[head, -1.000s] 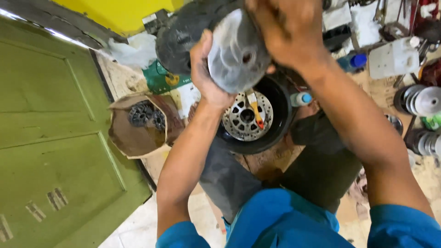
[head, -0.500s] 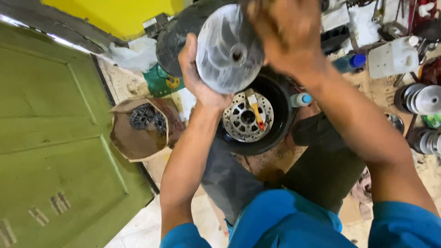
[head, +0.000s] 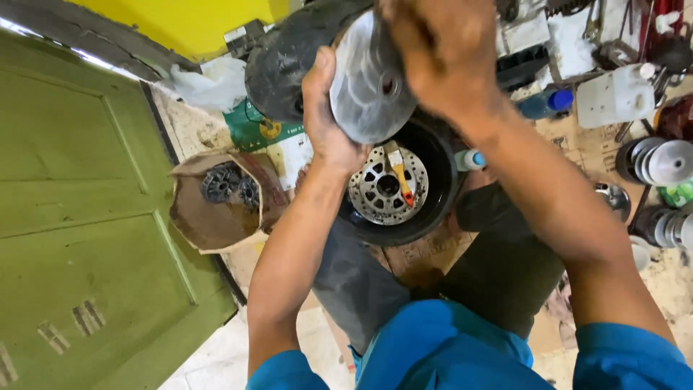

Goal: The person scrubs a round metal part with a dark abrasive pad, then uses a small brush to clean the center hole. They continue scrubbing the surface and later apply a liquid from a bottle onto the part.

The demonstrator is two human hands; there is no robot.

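A round grey metal pulley disc (head: 368,87) is held up close to the camera at the top middle. My left hand (head: 325,119) grips its left rim from below. My right hand (head: 437,54) covers its upper right edge. Below it on the floor lies a black tyre and wheel (head: 433,195) with a drilled brake disc (head: 382,189) and a small orange-tipped tool resting on it. A second black tyre (head: 285,54) sits behind the pulley, partly hidden by it.
An open cardboard box (head: 209,217) holding dark gear-like parts stands left of the wheel. A green door (head: 79,217) fills the left. Stacked metal discs (head: 660,162), bottles (head: 545,102) and a white container (head: 613,94) crowd the right. My knees are below.
The pulley has turned in my hands, its face now angled more edge-on and shifted slightly right. Both hands keep their hold.
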